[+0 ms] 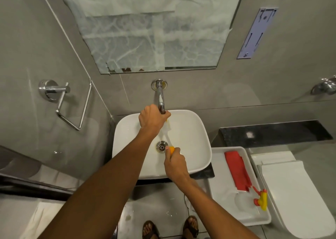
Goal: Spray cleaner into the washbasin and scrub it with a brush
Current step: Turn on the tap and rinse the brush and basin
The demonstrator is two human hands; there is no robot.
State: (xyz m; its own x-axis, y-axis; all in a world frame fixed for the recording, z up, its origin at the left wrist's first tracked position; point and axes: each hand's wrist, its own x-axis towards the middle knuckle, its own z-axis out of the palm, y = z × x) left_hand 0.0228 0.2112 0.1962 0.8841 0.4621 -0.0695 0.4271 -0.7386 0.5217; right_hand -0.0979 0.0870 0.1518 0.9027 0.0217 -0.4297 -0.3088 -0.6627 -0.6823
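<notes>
Now: right hand (175,163) fingers wrapped round orange brush (171,150) handle, washbasin (192,129) centre; left hand (151,119) curled over tap (160,100), 12 o'clock. Advise firm overlapping strokes toward drain (161,146).

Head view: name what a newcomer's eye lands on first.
Two bare arms reach into the white washbasin at centre: the left hand grips the tap spout, the right hand holds an orange brush handle beside the drain. Right of it, a white tray holds a red cloth and spray bottle.
</notes>
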